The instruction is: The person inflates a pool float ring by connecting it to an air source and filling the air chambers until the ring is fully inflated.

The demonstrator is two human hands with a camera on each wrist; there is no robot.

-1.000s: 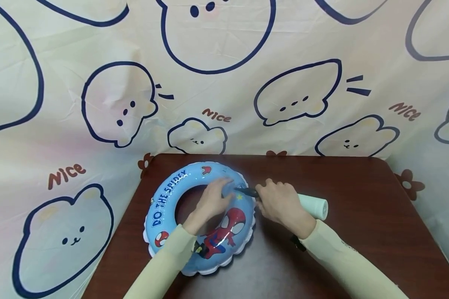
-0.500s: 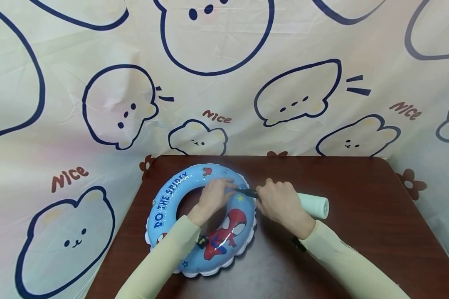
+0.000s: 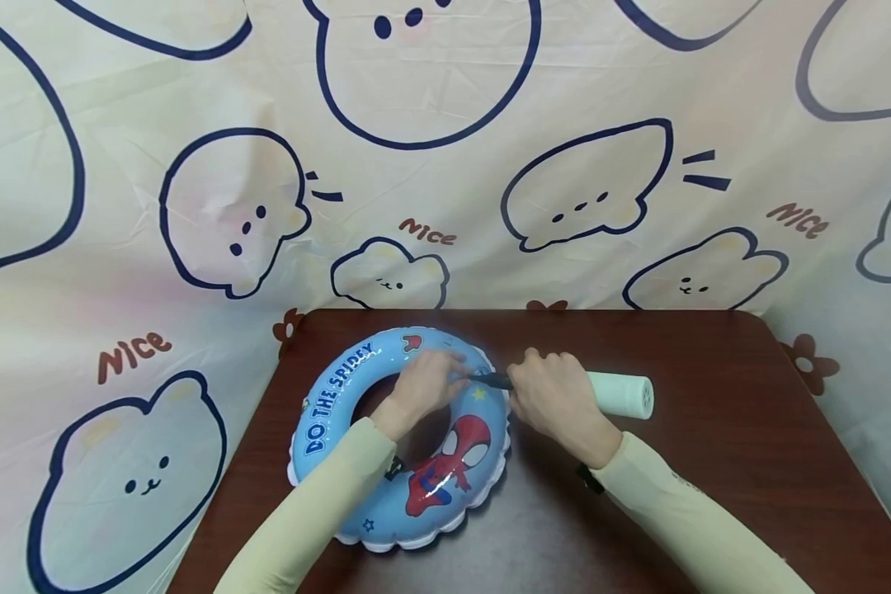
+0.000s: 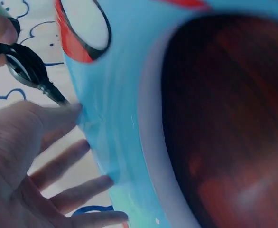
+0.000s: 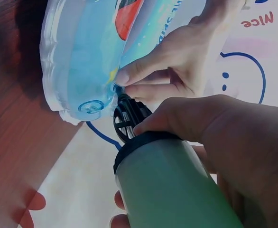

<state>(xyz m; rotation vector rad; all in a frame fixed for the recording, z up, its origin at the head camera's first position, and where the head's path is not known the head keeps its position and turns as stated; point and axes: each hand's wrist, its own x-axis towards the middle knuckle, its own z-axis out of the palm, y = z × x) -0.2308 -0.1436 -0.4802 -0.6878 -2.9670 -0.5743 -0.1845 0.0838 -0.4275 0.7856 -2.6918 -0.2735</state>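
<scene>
A blue inflatable swim ring [image 3: 386, 513] with a cartoon figure and white scalloped edge lies on the table, looking puffed up. My left hand [image 3: 425, 384] reaches across its hole and pinches the valve area at the upper right between thumb and forefinger; the other fingers spread along the ring in the left wrist view. My right hand [image 3: 557, 400] grips a pale green cylindrical air pump [image 3: 624, 394]. The pump's black nozzle [image 5: 129, 114] meets the ring at the left fingertips in the right wrist view. The valve itself is mostly hidden by those fingers.
The dark brown wooden table [image 3: 713, 478] stands against a cream cloth backdrop [image 3: 475, 181] printed with blue bear outlines. The table's far edge runs just behind the ring.
My left hand has shifted slightly right and closed its fingertips around the nozzle's tip at the ring. The pump's rear end has swung slightly toward the far edge.
</scene>
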